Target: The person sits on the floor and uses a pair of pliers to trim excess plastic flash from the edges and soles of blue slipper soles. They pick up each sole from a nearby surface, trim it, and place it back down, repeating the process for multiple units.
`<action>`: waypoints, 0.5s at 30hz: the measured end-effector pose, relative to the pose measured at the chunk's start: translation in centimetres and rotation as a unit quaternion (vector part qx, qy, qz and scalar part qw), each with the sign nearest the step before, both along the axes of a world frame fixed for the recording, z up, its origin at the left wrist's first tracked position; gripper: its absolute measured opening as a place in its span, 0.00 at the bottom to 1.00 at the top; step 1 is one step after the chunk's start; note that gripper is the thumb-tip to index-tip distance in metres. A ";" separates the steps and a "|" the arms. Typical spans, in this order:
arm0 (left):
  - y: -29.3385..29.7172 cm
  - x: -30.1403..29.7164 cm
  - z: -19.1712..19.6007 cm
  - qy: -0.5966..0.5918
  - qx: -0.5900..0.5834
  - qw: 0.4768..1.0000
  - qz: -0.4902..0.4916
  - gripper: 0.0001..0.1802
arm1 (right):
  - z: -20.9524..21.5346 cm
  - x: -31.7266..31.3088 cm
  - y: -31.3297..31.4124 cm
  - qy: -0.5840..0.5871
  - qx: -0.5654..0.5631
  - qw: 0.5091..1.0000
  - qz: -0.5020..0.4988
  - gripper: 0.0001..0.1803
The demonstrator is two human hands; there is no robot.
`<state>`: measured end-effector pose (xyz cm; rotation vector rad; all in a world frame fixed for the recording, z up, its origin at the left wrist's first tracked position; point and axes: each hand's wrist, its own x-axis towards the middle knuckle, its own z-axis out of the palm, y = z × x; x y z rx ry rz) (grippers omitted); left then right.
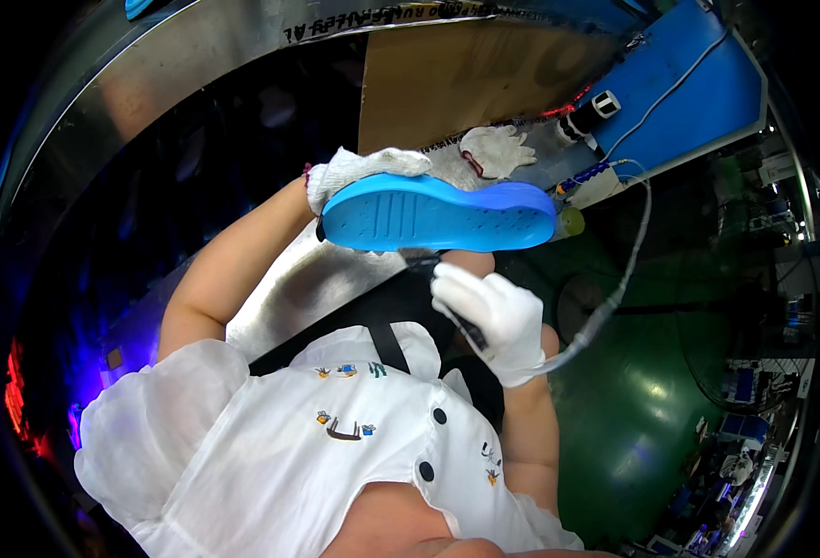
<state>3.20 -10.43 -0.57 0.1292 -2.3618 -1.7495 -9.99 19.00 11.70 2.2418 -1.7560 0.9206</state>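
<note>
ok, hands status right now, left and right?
Left hand: gloved, closed on the heel end of the blue shoe sole.
Right hand: gloved, closed on a dark corded tool.

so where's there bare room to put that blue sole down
Bare metal bench shows between the left forearm and the dark apron strap, under the blue sole. Past the sole it is crowded: a spare white glove, a cardboard sheet and hoses. The right hand holds a corded tool; the left hand grips the sole.

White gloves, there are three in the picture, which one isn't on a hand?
The spare glove lying flat on the bench behind the blue sole. The left hand and right hand wear the others.
</note>
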 end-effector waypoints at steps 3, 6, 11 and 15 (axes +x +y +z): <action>4.6 -0.8 7.5 -0.070 0.270 0.949 0.145 0.29 | 0.8 -1.1 0.5 -0.023 -0.014 1.000 -0.015 0.15; 4.9 0.0 11.0 -0.176 0.369 0.909 0.084 0.31 | 0.9 -1.8 0.3 -0.026 -0.039 0.997 -0.056 0.15; 3.6 0.5 8.5 -0.098 0.295 0.946 0.093 0.39 | 1.6 -2.9 0.3 -0.033 -0.050 0.998 -0.036 0.17; 6.7 -0.4 7.2 0.028 0.480 0.877 0.009 0.44 | 1.4 -2.6 -0.2 -0.221 0.014 0.975 -0.006 0.12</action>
